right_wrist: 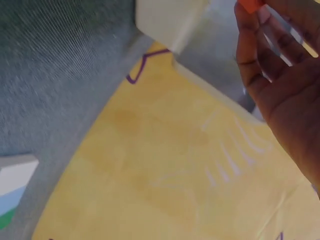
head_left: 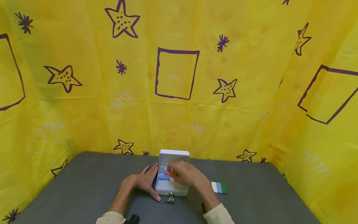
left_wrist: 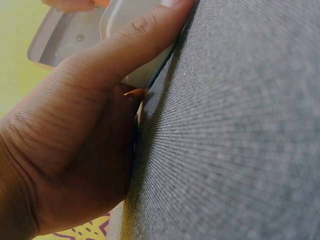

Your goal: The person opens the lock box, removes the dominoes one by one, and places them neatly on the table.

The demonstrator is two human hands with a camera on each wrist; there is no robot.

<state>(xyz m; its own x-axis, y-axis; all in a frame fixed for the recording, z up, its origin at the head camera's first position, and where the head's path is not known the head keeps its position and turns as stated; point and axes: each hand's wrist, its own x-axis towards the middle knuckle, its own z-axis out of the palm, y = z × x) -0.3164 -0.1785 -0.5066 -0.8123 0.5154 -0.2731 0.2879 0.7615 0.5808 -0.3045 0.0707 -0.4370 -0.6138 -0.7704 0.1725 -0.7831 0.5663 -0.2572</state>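
Right hand [head_left: 184, 173]: fingertips pinch one orange block [head_left: 172, 175] over one white box [head_left: 171, 192], lid [head_left: 164, 159] raised just beyond. Left hand [head_left: 144, 181]: fingers spread, thumb apart, touching box's left side. Inside, left of right fingertips: one pink block [head_left: 167, 173], at least one blue block [head_left: 164, 178]. Right of right hand: one white [head_left: 214, 187], one pale-blue [head_left: 219, 187], one green block [head_left: 224, 188]. Keys [head_left: 169, 200] near left thumb, count unclear.

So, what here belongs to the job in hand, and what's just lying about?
Part of the job:
Open white hinged box, left hand against it
Metal keys hanging at its front
Orange piece pinched by the right hand
Light-blue block and pink piece inside the box

Lying about:
Row of white, light-blue and green pieces, untouched, perhaps for later
Yellow starfish-print cloth backdrop
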